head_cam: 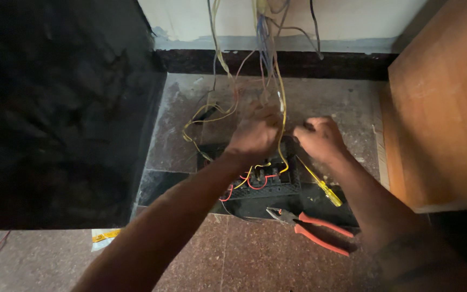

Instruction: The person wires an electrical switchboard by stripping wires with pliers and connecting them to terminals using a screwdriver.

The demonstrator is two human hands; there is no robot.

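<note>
My left hand [254, 135] is closed around a bundle of thin wires [270, 65] that hang down from the wall. Close beside it, my right hand [320, 138] pinches the same wires, fingers closed. Both hands hover just above a black electrical box [268, 184] on the stone floor, wired with short red and yellow leads. Which single wire each hand grips is hidden by the fingers.
A yellow-handled screwdriver [325, 190] lies right of the box. Orange-handled pliers [312, 224] rest on the floor in front of it. A wooden panel [444, 108] stands at the right, a dark slab [55, 113] at the left, the wall base behind.
</note>
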